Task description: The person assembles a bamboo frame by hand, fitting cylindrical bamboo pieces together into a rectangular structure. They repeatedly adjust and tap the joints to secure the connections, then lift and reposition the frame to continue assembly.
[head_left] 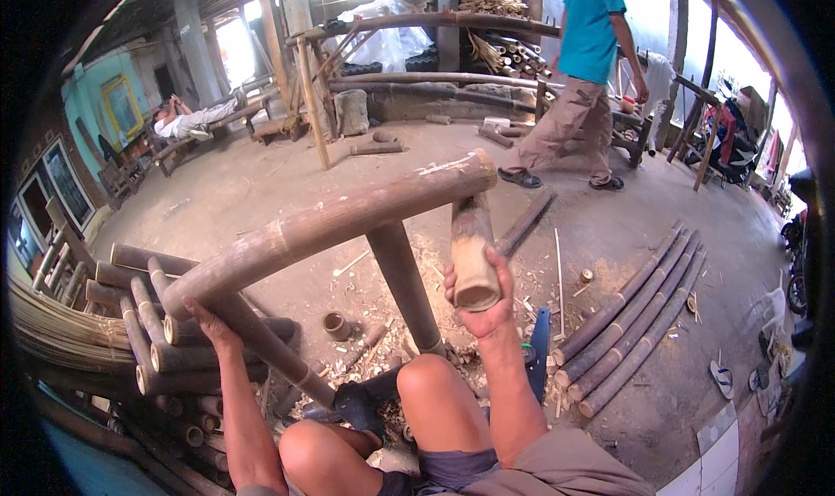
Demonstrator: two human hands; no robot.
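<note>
Across the middle lies a thick brown bamboo pole [348, 213], joined to several bamboo legs as one frame. My left hand [213, 326] grips the frame at the pole's near left end, where a slanting leg [270, 348] meets it. My right hand [485, 300] is wrapped around the lower end of a short bamboo leg [475, 257] at the far right end. That leg is shaved pale, and its hollow cut end faces me. Another dark leg [404, 283] runs down between my hands toward my knee.
Beside my right forearm stands a blue saw blade [540, 348]. Bamboo poles [635, 313] lie at right; more cut pieces [187, 357] are stacked at left. Shavings and a short bamboo ring [336, 325] litter the floor. A person in a teal shirt [591, 35] walks behind; another lies on a bench [209, 131].
</note>
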